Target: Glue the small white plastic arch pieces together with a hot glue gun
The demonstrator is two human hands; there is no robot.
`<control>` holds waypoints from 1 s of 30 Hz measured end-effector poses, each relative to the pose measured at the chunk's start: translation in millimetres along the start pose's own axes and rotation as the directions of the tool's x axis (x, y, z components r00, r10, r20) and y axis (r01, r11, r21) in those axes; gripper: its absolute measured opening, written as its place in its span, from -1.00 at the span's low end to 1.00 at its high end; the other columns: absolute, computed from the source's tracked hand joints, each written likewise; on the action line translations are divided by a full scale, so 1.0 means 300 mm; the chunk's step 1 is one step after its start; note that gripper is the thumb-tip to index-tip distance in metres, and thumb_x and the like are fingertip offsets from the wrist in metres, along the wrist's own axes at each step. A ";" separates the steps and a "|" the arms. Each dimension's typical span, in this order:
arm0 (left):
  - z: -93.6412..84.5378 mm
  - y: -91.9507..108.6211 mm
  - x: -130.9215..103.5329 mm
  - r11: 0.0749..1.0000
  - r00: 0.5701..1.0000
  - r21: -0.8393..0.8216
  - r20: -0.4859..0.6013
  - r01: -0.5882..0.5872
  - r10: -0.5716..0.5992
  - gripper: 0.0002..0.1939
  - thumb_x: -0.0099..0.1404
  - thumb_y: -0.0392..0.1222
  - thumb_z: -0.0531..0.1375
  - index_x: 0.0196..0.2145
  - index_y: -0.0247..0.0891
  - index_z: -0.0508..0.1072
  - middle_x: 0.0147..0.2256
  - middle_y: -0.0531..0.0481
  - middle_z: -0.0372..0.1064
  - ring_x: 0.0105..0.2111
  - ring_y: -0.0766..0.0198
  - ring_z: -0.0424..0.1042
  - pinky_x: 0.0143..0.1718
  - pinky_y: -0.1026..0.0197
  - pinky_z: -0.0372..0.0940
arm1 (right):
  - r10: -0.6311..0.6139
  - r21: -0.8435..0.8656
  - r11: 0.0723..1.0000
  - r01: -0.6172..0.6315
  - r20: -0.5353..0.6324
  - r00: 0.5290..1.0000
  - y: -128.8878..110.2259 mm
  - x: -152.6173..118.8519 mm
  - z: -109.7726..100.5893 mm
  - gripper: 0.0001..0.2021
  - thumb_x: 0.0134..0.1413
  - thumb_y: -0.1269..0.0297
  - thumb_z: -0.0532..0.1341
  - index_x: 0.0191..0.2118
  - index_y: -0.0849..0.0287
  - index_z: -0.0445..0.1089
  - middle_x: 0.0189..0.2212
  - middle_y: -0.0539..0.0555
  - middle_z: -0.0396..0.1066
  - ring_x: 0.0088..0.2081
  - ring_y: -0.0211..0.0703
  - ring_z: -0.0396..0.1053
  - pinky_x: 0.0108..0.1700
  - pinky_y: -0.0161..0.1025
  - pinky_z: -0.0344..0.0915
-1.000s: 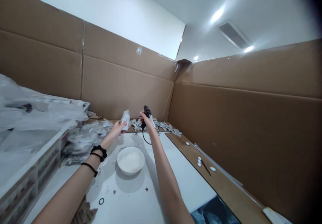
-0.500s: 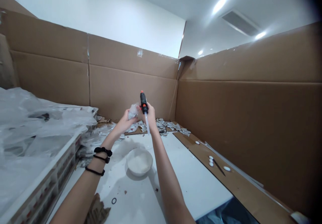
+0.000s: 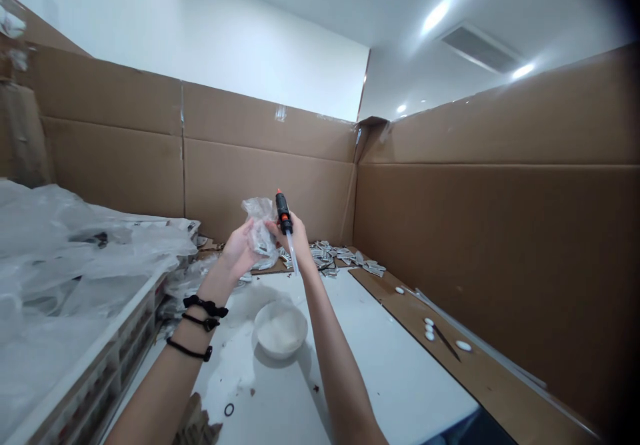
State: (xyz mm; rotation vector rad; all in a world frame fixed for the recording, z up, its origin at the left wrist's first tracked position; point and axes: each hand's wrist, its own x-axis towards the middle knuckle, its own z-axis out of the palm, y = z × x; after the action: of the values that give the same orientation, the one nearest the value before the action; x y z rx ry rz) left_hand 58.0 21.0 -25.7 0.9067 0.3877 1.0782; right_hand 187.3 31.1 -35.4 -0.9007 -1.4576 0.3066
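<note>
Arms point(image 3: 336, 352) stretch over the white desk point(image 3: 390, 345): the left hand's point(image 3: 237, 248) fingers clasp a bag point(image 3: 260, 222); the right hand's point(image 3: 299, 235) grip a glue gun point(image 3: 283, 212) beside it. Cardboard walls point(image 3: 260, 172) rise behind.

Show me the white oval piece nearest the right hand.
The lone white piece farthest from the camera; the others flank the dark stick on the cardboard strip.
</note>
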 end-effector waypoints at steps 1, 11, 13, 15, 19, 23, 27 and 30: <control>0.006 0.003 -0.004 1.000 1.000 -0.024 0.009 -0.007 0.007 -0.66 0.33 -0.15 -0.08 -0.27 -0.37 0.43 -0.40 -0.13 0.46 -0.43 0.23 0.45 -0.37 0.18 0.36 | -0.012 0.007 1.000 0.012 -0.016 1.000 0.000 -0.001 0.001 -0.76 -0.15 0.13 0.21 -0.44 0.16 0.20 -0.53 -0.05 0.22 -0.53 -0.28 0.16 -0.49 -0.35 0.17; 0.032 0.004 -0.007 0.952 0.965 -0.167 -0.110 -0.255 0.239 -0.68 0.32 -0.23 -0.11 -0.25 -0.34 0.42 -0.32 -0.07 0.47 -0.28 0.26 0.46 -0.25 0.22 0.36 | -0.097 -0.168 0.983 0.076 -0.122 0.988 -0.065 -0.022 -0.032 -0.85 -0.13 0.22 0.17 -0.42 0.14 0.19 -0.50 -0.03 0.27 -0.47 -0.23 0.19 -0.39 -0.33 0.13; 0.033 0.003 -0.006 0.942 0.958 -0.181 -0.115 -0.281 0.264 -0.67 0.33 -0.23 -0.12 -0.25 -0.33 0.41 -0.31 -0.06 0.47 -0.28 0.28 0.46 -0.25 0.24 0.36 | -0.085 -0.137 0.987 0.083 -0.009 0.996 -0.059 -0.019 -0.033 -0.83 -0.17 0.24 0.20 -0.42 0.15 0.20 -0.50 -0.04 0.27 -0.47 -0.24 0.19 -0.39 -0.33 0.13; 0.035 0.000 -0.004 0.938 0.953 -0.179 -0.119 -0.298 0.280 -0.67 0.34 -0.22 -0.13 -0.24 -0.32 0.41 -0.28 -0.05 0.47 -0.26 0.29 0.45 -0.23 0.24 0.36 | -0.067 -0.092 0.993 0.072 0.051 0.996 -0.048 -0.015 -0.032 -0.85 -0.21 0.27 0.19 -0.46 0.16 0.20 -0.53 -0.05 0.24 -0.48 -0.25 0.17 -0.40 -0.33 0.13; 0.022 -0.004 0.000 0.950 0.953 -0.109 -0.122 -0.291 0.278 -0.73 0.28 -0.28 -0.06 -0.19 -0.31 0.38 -0.26 -0.05 0.47 -0.24 0.29 0.45 -0.21 0.24 0.35 | 0.007 0.089 0.996 0.002 -0.100 0.995 -0.035 -0.008 -0.040 -0.81 -0.20 0.22 0.20 -0.46 0.18 0.19 -0.56 -0.05 0.23 -0.51 -0.27 0.17 -0.43 -0.33 0.14; -0.013 -0.010 0.007 0.998 0.998 -0.002 -0.009 -0.060 0.060 -0.75 0.17 -0.33 0.06 -0.18 -0.31 0.38 -0.32 -0.08 0.47 -0.35 0.24 0.46 -0.29 0.18 0.38 | 0.054 0.293 0.956 0.016 -0.228 0.972 -0.042 -0.010 -0.065 -0.73 -0.18 0.14 0.24 -0.40 0.19 0.22 -0.54 -0.07 0.21 -0.52 -0.32 0.16 -0.42 -0.34 0.16; -0.047 -0.056 0.039 0.982 0.979 -0.002 0.081 0.187 -0.186 -0.80 0.22 -0.24 0.09 -0.21 -0.33 0.39 -0.35 -0.12 0.47 -0.39 0.21 0.46 -0.29 0.12 0.40 | 0.103 0.400 0.916 0.020 -0.284 0.953 -0.041 -0.009 -0.081 -0.72 -0.23 0.15 0.28 -0.42 0.19 0.23 -0.53 -0.09 0.20 -0.50 -0.34 0.16 -0.41 -0.36 0.15; -0.065 -0.110 0.068 0.948 0.945 -0.032 0.093 0.318 -0.314 -0.79 0.23 -0.19 0.13 -0.23 -0.40 0.39 -0.41 -0.15 0.46 -0.44 0.20 0.46 -0.34 0.16 0.41 | 0.168 0.471 0.882 -0.022 -0.271 0.948 -0.034 -0.005 -0.086 -0.69 -0.29 0.14 0.30 -0.42 0.18 0.23 -0.54 -0.10 0.20 -0.49 -0.34 0.17 -0.40 -0.36 0.16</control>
State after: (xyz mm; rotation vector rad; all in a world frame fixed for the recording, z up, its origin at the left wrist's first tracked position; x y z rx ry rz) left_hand 73.6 41.9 -60.6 0.8142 0.4180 0.7471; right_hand 207.7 14.6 -26.1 -0.5956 -0.9911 0.5407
